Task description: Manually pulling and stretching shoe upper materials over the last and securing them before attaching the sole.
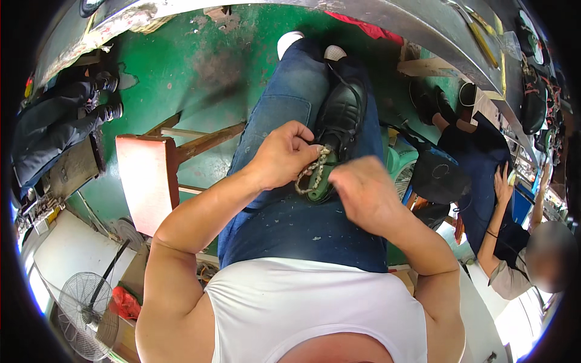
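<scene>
A black lace-up shoe [342, 115] lies across my thighs, toe pointing away from me. A green shoe last [321, 181] shows in its opening at the near end. My left hand [284, 154] is closed in a pinch at the left of the opening. Between its thumb and fingers is a knobbly beige cord [299, 181], which hangs in a curve beside the last. Just right of the shoe's near end, my right hand [366, 196] is curled closed and blurred by motion. Whatever its fingers hold is hidden.
A wooden stool [145, 181] stands left of my legs. A metal-edged bench [417, 33] curves across the far side, with tools and shoes at right. Co-workers sit on both sides; one hand [502, 184] shows at right. A wire fan [88, 314] is at lower left.
</scene>
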Motion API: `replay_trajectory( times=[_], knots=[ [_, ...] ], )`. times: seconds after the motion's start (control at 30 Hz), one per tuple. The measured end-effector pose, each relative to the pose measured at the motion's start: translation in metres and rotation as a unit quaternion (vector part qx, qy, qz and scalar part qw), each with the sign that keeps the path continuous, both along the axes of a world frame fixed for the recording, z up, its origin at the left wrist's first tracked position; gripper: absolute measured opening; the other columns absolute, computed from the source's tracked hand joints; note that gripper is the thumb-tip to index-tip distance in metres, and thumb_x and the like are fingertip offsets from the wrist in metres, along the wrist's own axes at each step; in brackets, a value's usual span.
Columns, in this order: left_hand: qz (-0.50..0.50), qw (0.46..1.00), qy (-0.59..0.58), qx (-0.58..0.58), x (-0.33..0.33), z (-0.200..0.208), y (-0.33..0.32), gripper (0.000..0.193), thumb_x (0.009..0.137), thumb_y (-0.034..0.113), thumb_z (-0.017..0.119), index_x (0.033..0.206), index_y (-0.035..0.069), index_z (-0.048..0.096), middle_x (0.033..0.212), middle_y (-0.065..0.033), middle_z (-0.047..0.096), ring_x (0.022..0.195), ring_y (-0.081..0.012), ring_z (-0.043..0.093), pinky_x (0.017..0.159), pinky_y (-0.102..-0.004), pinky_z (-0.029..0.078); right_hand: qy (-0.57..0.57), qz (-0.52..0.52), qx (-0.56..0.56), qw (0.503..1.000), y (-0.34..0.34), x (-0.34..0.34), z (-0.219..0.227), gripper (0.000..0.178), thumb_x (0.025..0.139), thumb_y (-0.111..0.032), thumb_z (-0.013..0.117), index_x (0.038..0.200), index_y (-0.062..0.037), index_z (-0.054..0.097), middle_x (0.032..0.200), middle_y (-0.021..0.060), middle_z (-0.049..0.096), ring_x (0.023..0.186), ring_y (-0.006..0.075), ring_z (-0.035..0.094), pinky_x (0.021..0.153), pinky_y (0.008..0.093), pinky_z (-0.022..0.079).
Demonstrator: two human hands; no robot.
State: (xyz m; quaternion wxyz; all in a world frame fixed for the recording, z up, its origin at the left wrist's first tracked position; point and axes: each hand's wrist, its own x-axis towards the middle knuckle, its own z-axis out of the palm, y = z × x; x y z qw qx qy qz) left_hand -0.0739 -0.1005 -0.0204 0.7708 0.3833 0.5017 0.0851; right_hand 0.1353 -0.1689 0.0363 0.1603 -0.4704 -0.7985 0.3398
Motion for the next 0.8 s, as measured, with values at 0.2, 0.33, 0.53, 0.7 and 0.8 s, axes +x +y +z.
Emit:
replay_trajectory(
  times=[0.2, 0.33, 0.53, 0.7, 0.8],
  knots=[
    [0.072, 0.967, -0.150, -0.192, -0.029, -0.011, 0.011, 0.025, 0.091, 0.003, 0.064, 0.113, 0.002, 0.051, 0.076, -0.0014, 0.059, 0.055, -0.0048, 0.049, 0.044, -0.0201, 0.035, 0.010, -0.044, 0.046, 0.998, -0.004, -0.010, -0.004, 0.023, 0.082, -0.015, 0.074, 0.097, -0.0062, 0.060, 0.096, 0.0106, 0.064, 0.088, 0.0311, 0.063, 0.076, 0.0425, 0.048],
    [-0.162, 0.951, -0.169, -0.202, -0.082, 0.004, 0.052, 0.021, 0.085, 0.008, 0.066, 0.104, 0.002, 0.061, 0.068, 0.0058, 0.050, 0.054, -0.0033, 0.040, 0.045, -0.0192, 0.028, -0.063, -0.081, -0.004, 0.995, -0.022, 0.005, -0.022, 0.026, 0.082, -0.026, 0.077, 0.092, -0.0069, 0.062, 0.085, 0.0102, 0.063, 0.077, 0.0321, 0.063, 0.069, 0.0436, 0.049],
    [-0.221, 0.915, 0.213, 0.261, -0.118, 0.041, 0.101, 0.012, 0.088, 0.007, 0.058, 0.096, 0.005, 0.066, 0.074, -0.0016, 0.063, 0.065, -0.0106, 0.058, 0.053, -0.0289, 0.045, 0.031, -0.201, -0.442, 0.874, -0.030, 0.020, -0.040, 0.045, 0.097, -0.047, 0.063, 0.096, -0.0017, 0.064, 0.075, 0.0106, 0.063, 0.056, 0.0194, 0.059, 0.051, 0.0362, 0.047],
    [-0.122, 0.986, 0.026, -0.114, -0.050, 0.029, 0.032, 0.031, 0.102, 0.029, 0.057, 0.114, 0.002, 0.065, 0.098, -0.0069, 0.067, 0.081, -0.0129, 0.064, 0.070, -0.0265, 0.054, 0.396, -0.484, -0.546, 0.557, -0.019, 0.018, -0.052, 0.045, 0.104, -0.047, 0.051, 0.111, -0.0040, 0.060, 0.093, 0.0041, 0.066, 0.066, 0.0120, 0.060, 0.047, 0.0212, 0.042],
    [0.087, 0.988, -0.066, -0.110, -0.021, -0.004, 0.018, 0.042, 0.102, 0.026, 0.060, 0.133, -0.002, 0.054, 0.117, -0.0093, 0.066, 0.091, -0.0101, 0.061, 0.072, -0.0262, 0.052, 0.465, -0.520, -0.482, 0.530, -0.013, 0.017, -0.058, 0.033, 0.103, -0.039, 0.056, 0.109, -0.0078, 0.062, 0.096, 0.0017, 0.066, 0.073, 0.0107, 0.060, 0.048, 0.0205, 0.040]
  ],
)
